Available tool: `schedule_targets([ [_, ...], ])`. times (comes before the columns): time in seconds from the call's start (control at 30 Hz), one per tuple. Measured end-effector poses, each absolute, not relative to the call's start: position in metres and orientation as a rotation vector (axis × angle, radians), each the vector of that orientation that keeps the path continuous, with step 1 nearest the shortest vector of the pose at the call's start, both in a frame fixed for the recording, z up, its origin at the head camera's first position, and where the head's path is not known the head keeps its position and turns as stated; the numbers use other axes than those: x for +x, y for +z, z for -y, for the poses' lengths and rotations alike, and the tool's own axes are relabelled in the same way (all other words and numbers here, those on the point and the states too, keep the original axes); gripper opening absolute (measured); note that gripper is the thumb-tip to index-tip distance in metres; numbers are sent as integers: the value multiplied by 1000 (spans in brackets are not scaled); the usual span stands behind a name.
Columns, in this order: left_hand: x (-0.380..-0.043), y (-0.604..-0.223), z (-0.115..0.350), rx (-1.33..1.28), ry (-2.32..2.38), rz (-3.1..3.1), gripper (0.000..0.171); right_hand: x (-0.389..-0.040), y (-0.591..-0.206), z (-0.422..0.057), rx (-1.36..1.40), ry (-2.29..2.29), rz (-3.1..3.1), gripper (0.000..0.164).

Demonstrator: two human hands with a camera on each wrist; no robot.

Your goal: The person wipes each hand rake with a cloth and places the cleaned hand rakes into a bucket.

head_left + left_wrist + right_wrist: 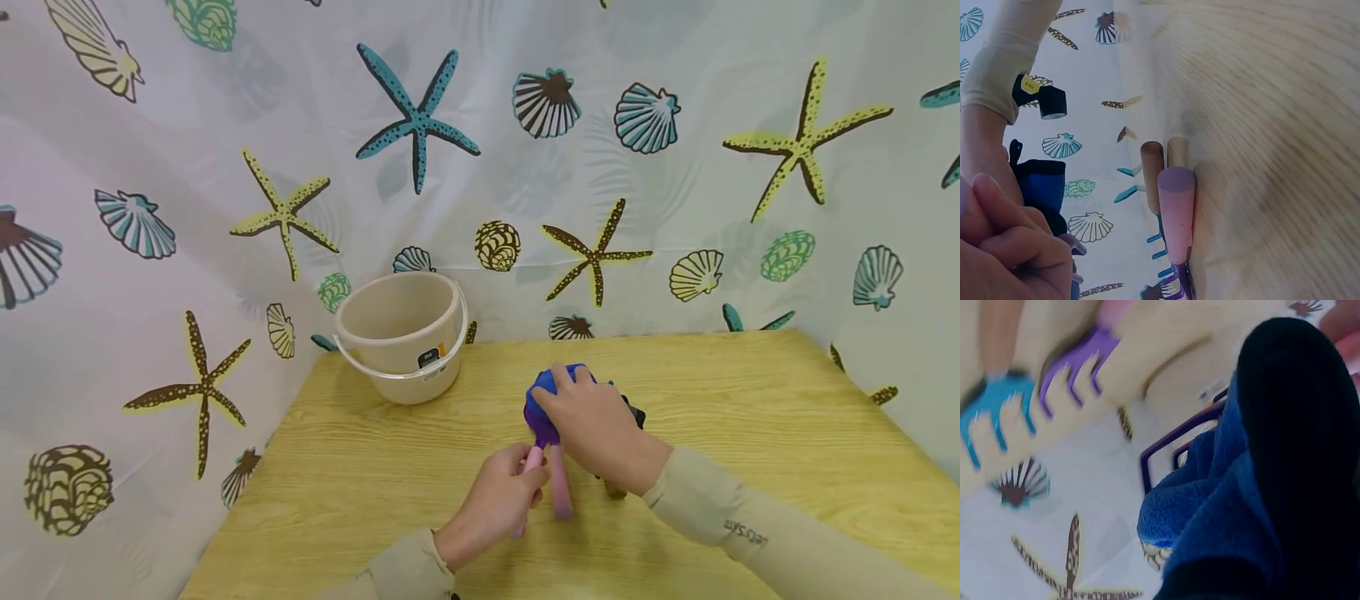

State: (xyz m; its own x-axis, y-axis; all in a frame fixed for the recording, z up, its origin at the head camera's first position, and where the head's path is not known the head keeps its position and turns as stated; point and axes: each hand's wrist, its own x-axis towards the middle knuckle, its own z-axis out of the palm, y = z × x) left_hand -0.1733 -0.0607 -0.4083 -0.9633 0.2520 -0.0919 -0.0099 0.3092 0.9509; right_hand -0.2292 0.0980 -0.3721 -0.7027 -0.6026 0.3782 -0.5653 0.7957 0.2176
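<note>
My left hand grips the pink handle of a garden hand rake with a purple head. Around that head my right hand holds a blue cloth, fingers spread over it. Bent purple prongs stick out from the cloth's folds in the right wrist view; the rest of the head is covered. The cloth has black edging and a small loop. Beside the hands lie another pink-handled rake with purple tines and a brown-handled rake with teal tines.
A beige bucket with a white handle stands at the back left of the wooden table. A lighter wooden handle lies beside the brown one. A shell-and-starfish curtain encloses the back and sides.
</note>
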Motion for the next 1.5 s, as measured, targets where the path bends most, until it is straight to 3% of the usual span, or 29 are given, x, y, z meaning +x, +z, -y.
schedule_targets([
  [0.4,-176,-414,64,213,1693,-2342,22,-206,-374,-97,1003,-100,2611,44],
  [0.6,-179,-419,68,216,1690,-2383,17,-194,-376,-97,1045,-175,2581,42],
  [0.97,-176,-419,67,255,1712,-2342,15,-216,-381,-95,939,-99,2554,47],
  [1.3,-185,-418,70,188,1805,-2325,23,-207,-384,-105,978,-117,2551,45],
  [1.5,-187,-419,72,171,1849,-2332,16,-212,-393,-114,874,-162,2577,43],
])
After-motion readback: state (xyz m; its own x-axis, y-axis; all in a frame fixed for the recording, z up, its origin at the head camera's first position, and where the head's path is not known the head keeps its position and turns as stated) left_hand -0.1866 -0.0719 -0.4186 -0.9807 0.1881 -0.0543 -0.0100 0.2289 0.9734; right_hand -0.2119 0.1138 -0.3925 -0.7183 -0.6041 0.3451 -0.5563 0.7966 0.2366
